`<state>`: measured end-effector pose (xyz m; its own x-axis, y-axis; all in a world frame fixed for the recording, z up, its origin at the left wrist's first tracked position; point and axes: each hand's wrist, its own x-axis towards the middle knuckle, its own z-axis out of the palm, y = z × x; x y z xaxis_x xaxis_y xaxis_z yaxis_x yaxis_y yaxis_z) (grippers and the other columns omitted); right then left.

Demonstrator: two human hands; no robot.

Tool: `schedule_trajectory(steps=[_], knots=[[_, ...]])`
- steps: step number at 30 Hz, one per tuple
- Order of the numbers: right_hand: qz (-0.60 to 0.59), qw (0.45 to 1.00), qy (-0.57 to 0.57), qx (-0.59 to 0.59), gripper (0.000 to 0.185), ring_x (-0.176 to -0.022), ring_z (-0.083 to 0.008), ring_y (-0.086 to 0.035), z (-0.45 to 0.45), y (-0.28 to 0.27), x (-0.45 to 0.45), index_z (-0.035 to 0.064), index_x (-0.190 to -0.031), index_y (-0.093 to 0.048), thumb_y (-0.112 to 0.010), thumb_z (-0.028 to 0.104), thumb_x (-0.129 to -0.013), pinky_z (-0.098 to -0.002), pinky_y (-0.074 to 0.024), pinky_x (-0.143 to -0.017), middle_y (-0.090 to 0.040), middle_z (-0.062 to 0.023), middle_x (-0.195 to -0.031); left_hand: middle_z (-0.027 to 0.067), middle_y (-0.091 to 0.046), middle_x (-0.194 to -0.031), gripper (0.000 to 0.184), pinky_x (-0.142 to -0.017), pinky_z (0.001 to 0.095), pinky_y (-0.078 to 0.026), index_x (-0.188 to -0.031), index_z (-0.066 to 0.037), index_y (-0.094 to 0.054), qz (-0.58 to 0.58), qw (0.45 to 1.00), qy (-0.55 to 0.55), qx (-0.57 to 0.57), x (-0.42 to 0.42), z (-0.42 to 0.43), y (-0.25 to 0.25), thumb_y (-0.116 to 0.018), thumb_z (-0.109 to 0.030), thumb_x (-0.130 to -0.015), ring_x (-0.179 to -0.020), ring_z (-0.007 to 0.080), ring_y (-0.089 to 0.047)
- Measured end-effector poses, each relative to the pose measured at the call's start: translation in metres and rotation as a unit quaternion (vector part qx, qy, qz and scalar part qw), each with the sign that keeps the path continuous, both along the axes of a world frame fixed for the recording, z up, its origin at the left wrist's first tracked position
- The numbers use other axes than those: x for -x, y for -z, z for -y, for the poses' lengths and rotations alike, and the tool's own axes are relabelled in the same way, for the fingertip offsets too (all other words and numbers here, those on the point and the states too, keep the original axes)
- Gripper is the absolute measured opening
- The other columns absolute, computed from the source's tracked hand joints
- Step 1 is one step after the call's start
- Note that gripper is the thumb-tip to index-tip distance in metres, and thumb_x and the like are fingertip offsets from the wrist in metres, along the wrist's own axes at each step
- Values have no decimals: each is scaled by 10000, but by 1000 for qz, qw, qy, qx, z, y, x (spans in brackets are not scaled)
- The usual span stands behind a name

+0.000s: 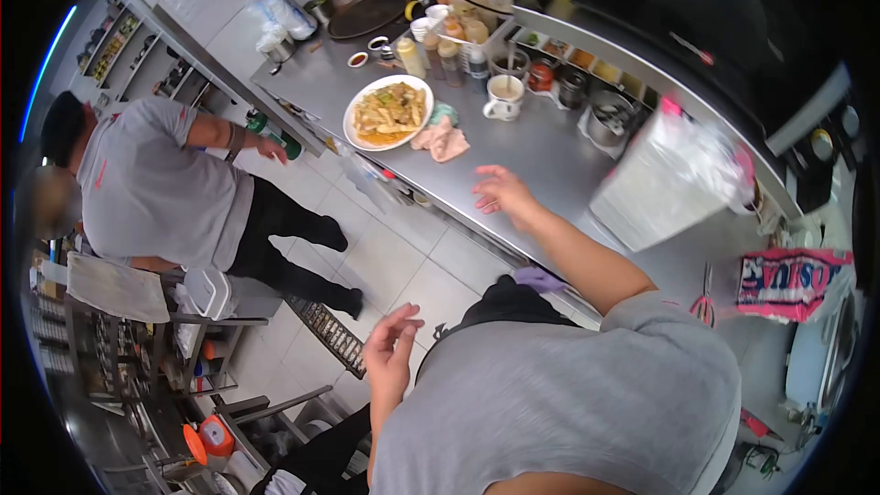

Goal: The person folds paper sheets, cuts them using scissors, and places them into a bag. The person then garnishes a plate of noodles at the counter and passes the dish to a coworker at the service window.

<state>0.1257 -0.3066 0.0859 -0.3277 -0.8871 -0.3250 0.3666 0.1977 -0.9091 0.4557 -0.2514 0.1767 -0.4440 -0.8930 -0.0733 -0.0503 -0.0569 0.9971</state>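
Over the front edge of the steel counter (550, 170) is my right hand (502, 192), its fingers loosely bent and apart with nothing in them. The nearest thing to it is a crumpled pink cloth (442, 140), beside a white plate (351, 133) of sauced food (390, 113). A white mug (502, 99) stands farther back on the counter. My left hand (392, 344) hangs in the air in front of my body, above the tiled floor. Its fingers are half curled, thumb apart, and no object shows in it.
Squeeze bottles (411, 57) and sauce jars (541, 75) line the counter's back. A plastic-covered white box (655, 179) stands at right. Another person (165, 179) stands at left by a shelf rack (211, 335). A floor drain grate (325, 335) lies between us.
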Motion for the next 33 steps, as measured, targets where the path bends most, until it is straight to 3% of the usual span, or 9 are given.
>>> schedule_trajectory(steps=[4,7,10,13,16,22,26,29,33], knots=[[58,988,133,-56,733,-843,-236,-608,81,46,49,101,-1437,-238,-650,252,-849,-366,-521,-695,-551,-133,-1128,129,-642,-1094,267,-864,298,-485,-1159,47,-571,-34,997,-18,-71,-6,40,22,-562,26,-892,-925,182,-629],[36,987,147,-45,812,-880,-257,-597,124,53,74,125,-1471,-149,-652,283,-854,-382,-517,-720,-531,-133,-1151,140,-640,-1091,271,-864,303,-490,-1154,45,-573,-36,995,-35,-84,3,92,29,-550,50,-884,-927,191,-630],[96,982,160,-22,757,-887,-252,-584,154,67,90,90,-1427,-260,-658,370,-847,-366,-495,-716,-514,-140,-1165,137,-642,-1089,270,-858,301,-493,-1153,43,-574,-6,995,-48,-85,29,157,13,-547,51,-884,-923,188,-630],[151,962,224,-48,492,-794,-210,-582,172,82,105,67,-1170,-514,-589,464,-889,-338,-487,-659,-566,-99,-985,131,-644,-1084,257,-838,295,-498,-1151,29,-580,-4,999,27,-39,49,220,10,-542,27,-896,-912,186,-632],[117,940,316,-44,441,-694,-153,-552,159,84,98,105,-834,-527,-482,533,-930,-300,-470,-625,-556,-33,-786,127,-650,-1071,258,-827,295,-494,-1146,24,-584,3,998,62,-32,72,269,12,-526,19,-894,-901,185,-636],[62,888,456,-20,430,-546,-116,-506,123,93,95,132,-734,-454,-458,502,-952,-252,-415,-499,-526,-12,-670,118,-657,-1052,247,-795,277,-488,-1123,29,-588,12,986,161,-33,120,380,38,-527,3,-885,-857,179,-641],[36,852,522,-20,420,-576,-126,-524,104,89,81,130,-736,-458,-452,486,-960,-266,-423,-529,-532,-22,-674,63,-634,-1071,258,-812,264,-469,-1146,11,-591,65,981,171,60,148,491,73,-520,-33,-902,-941,132,-585],[17,834,552,-4,420,-609,-142,-546,78,101,74,130,-737,-462,-456,487,-958,-282,-436,-564,-554,-36,-692,111,-653,-959,331,-700,271,-491,-1150,24,-608,174,949,92,245,171,582,118,-488,-209,-947,-819,167,-618],[29,801,597,-11,425,-659,-167,-585,57,87,73,131,-742,-475,-476,504,-944,-292,-461,-593,-598,-69,-741,147,-651,-966,360,-571,285,-504,-1146,28,-603,235,961,146,20,189,629,130,-468,-237,-942,-764,190,-637]])
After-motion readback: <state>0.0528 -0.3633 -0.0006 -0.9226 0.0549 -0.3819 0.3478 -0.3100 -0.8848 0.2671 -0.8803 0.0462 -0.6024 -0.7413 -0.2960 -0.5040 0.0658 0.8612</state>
